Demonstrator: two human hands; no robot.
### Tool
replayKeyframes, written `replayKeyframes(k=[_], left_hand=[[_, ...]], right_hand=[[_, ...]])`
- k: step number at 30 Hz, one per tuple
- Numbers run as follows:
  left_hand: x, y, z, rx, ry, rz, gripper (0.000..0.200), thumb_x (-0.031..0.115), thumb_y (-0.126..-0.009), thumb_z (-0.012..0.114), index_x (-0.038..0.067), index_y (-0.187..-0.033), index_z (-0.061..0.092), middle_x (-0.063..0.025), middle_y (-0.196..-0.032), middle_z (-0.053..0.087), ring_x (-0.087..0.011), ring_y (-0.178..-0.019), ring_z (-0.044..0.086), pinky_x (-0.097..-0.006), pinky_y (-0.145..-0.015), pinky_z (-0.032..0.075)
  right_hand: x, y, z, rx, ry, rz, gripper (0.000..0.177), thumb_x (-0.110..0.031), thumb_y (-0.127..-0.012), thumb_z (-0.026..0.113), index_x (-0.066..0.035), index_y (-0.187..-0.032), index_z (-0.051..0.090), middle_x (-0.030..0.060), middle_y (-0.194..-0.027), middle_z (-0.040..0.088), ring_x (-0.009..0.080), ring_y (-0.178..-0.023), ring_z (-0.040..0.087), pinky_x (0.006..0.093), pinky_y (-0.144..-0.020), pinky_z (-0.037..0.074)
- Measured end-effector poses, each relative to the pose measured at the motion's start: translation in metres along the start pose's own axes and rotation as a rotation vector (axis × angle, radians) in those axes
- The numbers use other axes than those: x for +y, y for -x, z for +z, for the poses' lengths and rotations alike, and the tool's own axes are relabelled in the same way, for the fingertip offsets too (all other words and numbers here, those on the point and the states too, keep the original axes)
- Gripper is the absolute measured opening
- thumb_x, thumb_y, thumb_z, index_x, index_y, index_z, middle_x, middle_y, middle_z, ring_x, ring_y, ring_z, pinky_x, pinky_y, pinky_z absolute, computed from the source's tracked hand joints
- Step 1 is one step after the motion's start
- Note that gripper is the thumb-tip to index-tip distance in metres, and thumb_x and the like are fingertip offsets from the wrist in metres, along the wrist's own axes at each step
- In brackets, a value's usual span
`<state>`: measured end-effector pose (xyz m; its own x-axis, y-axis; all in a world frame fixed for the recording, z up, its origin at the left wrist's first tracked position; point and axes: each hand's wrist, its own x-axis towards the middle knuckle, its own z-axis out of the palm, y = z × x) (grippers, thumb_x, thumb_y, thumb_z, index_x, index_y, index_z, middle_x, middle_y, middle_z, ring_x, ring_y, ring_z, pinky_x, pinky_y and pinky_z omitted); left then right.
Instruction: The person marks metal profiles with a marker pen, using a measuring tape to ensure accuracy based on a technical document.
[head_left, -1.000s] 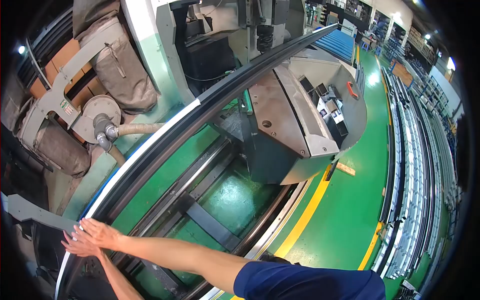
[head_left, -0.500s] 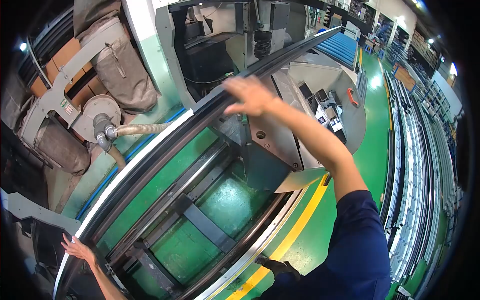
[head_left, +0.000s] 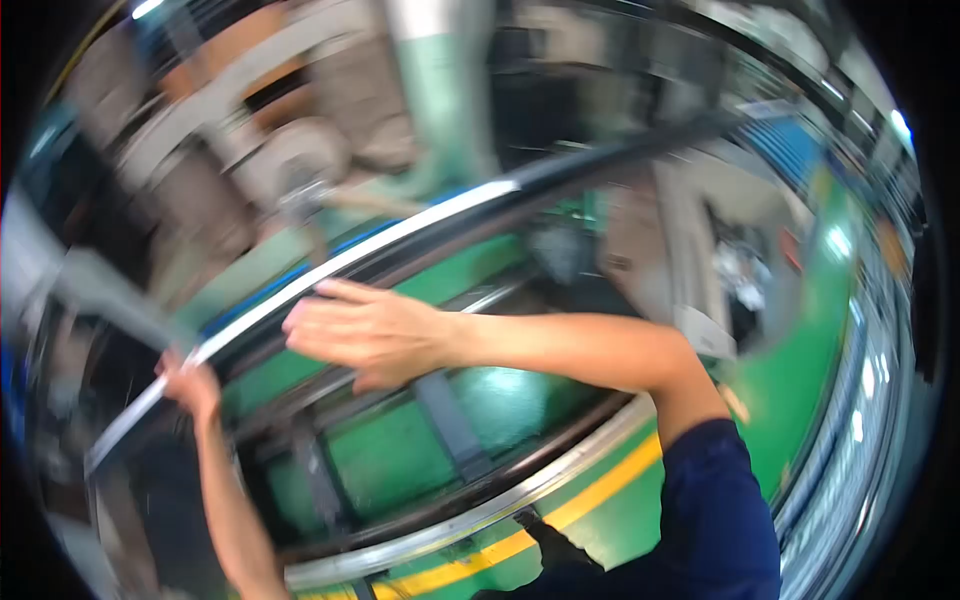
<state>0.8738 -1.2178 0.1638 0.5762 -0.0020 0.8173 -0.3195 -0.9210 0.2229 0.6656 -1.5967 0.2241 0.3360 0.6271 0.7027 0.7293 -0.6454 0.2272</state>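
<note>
A long dark bar (head_left: pixel 400 262) with a bright white strip (head_left: pixel 265 318) along its far edge crosses the view, from the lower left to the upper right. My right hand (head_left: pixel 365 333), palm down with its fingers stretched out, is over the near side of the bar; whether it touches is unclear. Near the bar's left end, my left hand (head_left: pixel 190 385) is at the white strip, its fingers blurred by motion. Beneath the bar runs a dark metal frame (head_left: pixel 440 420) with cross members, above the green floor.
A grey machine with a bin (head_left: pixel 790 265) stands at the right, beside blue rollers (head_left: pixel 785 150). Long metal profiles (head_left: pixel 850 420) lie along the far right. Cloth bags (head_left: pixel 205 205) and a hose (head_left: pixel 375 200) are at the upper left. A yellow line (head_left: pixel 600 490) marks the floor.
My right hand has moved left along the bar, away from the machine. My left hand now appears higher and farther right. The whole view has turned and blurred.
</note>
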Motion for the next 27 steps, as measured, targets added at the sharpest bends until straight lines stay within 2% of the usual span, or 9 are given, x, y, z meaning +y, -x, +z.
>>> replayKeyframes(k=[2,3,6,11,15,17,20,22,27], left_hand=[[0.048,-0.010,-0.040,-0.301,-0.166,-0.342,0.034,0.027,-0.084,0.068,0.007,-0.112,0.064,-0.0194,-0.108,0.063,-0.0396,-0.098,0.061,-0.0497,-0.084,0.047],[0.020,-0.001,-0.025,-0.281,-0.193,-0.289,0.047,0.039,-0.087,0.062,0.012,-0.125,0.060,-0.0206,-0.126,0.056,-0.0413,-0.119,0.050,-0.0578,-0.095,0.041],[-0.044,0.020,0.051,-0.328,-0.098,-0.279,0.079,0.060,-0.092,0.047,0.026,-0.156,0.017,-0.0091,-0.164,-0.009,-0.0413,-0.147,-0.015,-0.0768,-0.107,0.002],[-0.013,-0.003,-0.018,-0.736,0.183,-0.454,0.092,0.072,-0.091,0.038,0.023,-0.158,-0.001,-0.0099,-0.163,-0.017,-0.0401,-0.145,-0.028,-0.0749,-0.108,0.000],[-0.038,0.003,-0.095,-0.591,0.855,-0.572,0.114,0.070,-0.089,0.049,0.005,-0.151,-0.022,-0.0237,-0.162,-0.008,-0.0344,-0.150,-0.011,-0.0487,-0.121,0.005],[-0.075,0.028,-0.154,-0.481,0.905,-0.345,0.120,0.062,-0.088,0.059,-0.001,-0.149,-0.022,-0.0294,-0.160,-0.003,-0.0373,-0.150,0.000,-0.0428,-0.121,0.010],[-0.135,0.099,-0.349,-0.327,0.558,0.029,0.093,0.042,-0.089,0.068,0.001,-0.153,0.013,-0.0224,-0.157,0.022,-0.0353,-0.145,0.025,-0.0427,-0.117,0.026],[-0.189,0.176,-0.518,-0.050,0.105,-0.230,0.062,0.026,-0.085,0.070,0.010,-0.141,0.048,-0.0104,-0.145,0.048,-0.0256,-0.132,0.047,-0.0402,-0.107,0.040],[-0.381,0.488,-0.655,0.782,-0.304,-1.020,0.056,0.031,-0.098,0.058,-0.004,-0.139,0.044,-0.0190,-0.141,0.047,-0.0272,-0.131,0.044,-0.0379,-0.111,0.033]], right_hand=[[-0.017,-0.043,0.072,0.112,0.122,0.052,0.065,-0.019,-0.068,0.066,0.000,-0.129,0.052,0.0178,-0.129,0.056,0.0295,-0.118,0.056,0.0448,-0.102,0.044],[-0.023,-0.064,0.094,0.004,0.301,0.134,0.047,-0.014,-0.085,0.056,0.004,-0.128,0.051,0.0217,-0.123,0.058,0.0343,-0.116,0.057,0.0462,-0.101,0.045],[-0.011,-0.068,0.194,-0.015,0.282,0.199,0.055,-0.008,-0.087,0.052,0.008,-0.139,0.042,0.0258,-0.145,0.044,0.0375,-0.138,0.040,0.0508,-0.116,0.029],[-0.037,-0.095,0.234,-0.173,0.527,0.237,0.065,-0.003,-0.083,0.058,0.007,-0.144,0.035,0.0212,-0.149,0.040,0.0349,-0.142,0.034,0.0534,-0.118,0.025],[-0.046,-0.103,0.232,-0.208,0.498,0.315,0.087,-0.005,-0.069,0.076,0.006,-0.144,0.034,0.0202,-0.147,0.042,0.0340,-0.141,0.036,0.0496,-0.120,0.023],[-0.053,-0.111,0.229,-0.253,0.519,0.363,0.089,-0.008,-0.067,0.078,0.006,-0.144,0.035,0.0195,-0.146,0.044,0.0334,-0.140,0.037,0.0484,-0.120,0.023],[-0.055,-0.118,0.220,-0.345,0.727,0.323,0.074,-0.013,-0.078,0.067,0.004,-0.144,0.037,0.0164,-0.145,0.046,0.0300,-0.142,0.035,0.0536,-0.122,0.015],[-0.071,-0.125,0.220,-0.400,0.803,0.352,0.067,-0.015,-0.084,0.059,0.001,-0.145,0.038,0.0117,-0.147,0.046,0.0271,-0.143,0.033,0.0557,-0.122,0.014],[-0.093,-0.142,0.209,-0.596,0.858,0.459,0.084,-0.027,-0.078,0.070,-0.003,-0.149,0.033,0.0064,-0.151,0.041,0.0234,-0.146,0.029,0.0550,-0.122,0.011]])
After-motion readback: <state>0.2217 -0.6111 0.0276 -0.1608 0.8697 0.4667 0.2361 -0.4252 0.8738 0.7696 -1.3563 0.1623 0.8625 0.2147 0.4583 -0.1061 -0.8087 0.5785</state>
